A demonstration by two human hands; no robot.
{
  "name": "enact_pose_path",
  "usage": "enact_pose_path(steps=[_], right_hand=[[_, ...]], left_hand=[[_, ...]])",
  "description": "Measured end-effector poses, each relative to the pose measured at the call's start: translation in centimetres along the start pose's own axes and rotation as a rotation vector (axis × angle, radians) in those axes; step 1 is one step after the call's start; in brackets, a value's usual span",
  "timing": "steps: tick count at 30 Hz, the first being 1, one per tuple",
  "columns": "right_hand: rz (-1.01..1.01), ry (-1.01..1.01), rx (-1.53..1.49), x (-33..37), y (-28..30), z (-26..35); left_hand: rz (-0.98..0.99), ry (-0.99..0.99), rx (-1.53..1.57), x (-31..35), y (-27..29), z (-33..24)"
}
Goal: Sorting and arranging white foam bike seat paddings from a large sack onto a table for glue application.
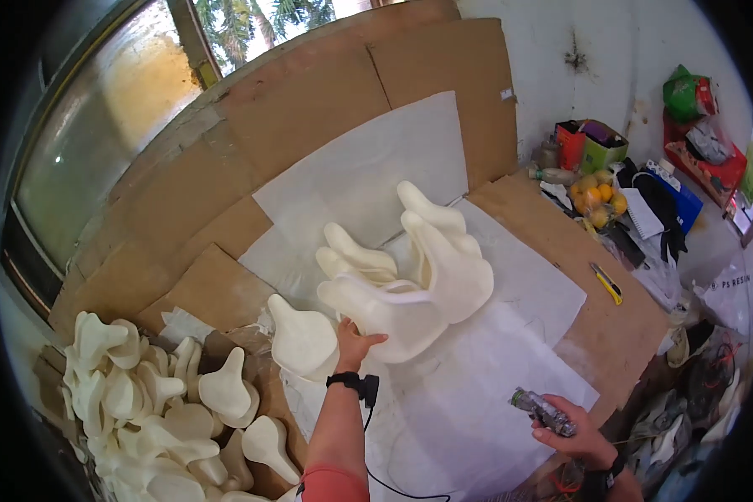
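Cream bicycle-saddle-shaped foam pieces stand grouped on white sheeting in front of me. My left hand [358,345] is at the near left edge of the front saddle piece [406,326], its thumb lying against the piece and its fingers partly hidden along the edge. Just left of that hand lies a single saddle piece [303,336], narrow end pointing away. My right hand [579,435], lower right, is closed round a short cylindrical tool [544,412] wrapped in silvery-grey material, with a green ring near its tip. The tool is held apart from the saddle pieces.
A large heap of saddle pieces [142,410] fills the lower left. A yellow utility knife [607,284] lies on cardboard at right, beyond it oranges [596,197], a notepad [642,213] and bags. Cardboard panels [309,88] line the back. A cable [393,485] trails from my left wrist.
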State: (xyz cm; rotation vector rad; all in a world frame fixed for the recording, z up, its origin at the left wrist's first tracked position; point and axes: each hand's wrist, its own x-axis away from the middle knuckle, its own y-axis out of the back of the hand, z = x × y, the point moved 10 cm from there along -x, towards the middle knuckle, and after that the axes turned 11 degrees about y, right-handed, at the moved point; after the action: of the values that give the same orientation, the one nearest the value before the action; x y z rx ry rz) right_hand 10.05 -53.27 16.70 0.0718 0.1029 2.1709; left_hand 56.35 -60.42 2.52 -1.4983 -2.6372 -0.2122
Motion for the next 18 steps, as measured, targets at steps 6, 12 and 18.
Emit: enact_pose_path(steps=[6, 12, 18], right_hand=[[0.191, 0.027, 0.055, -1.4, -4.0, 0.0], [0.311, 0.080, 0.014, -1.5, -8.4, 3.6], [0.296, 0.140, -0.002, -3.3, -11.9, 6.3]], left_hand=[[-0.167, -0.105, -0.090, 11.1, 2.5, -5.1], [-0.515, -0.310, 0.322, 20.2, 33.4, -16.6], [-0.882, -0.585, 0.642, 29.3, 45.3, -17.5]])
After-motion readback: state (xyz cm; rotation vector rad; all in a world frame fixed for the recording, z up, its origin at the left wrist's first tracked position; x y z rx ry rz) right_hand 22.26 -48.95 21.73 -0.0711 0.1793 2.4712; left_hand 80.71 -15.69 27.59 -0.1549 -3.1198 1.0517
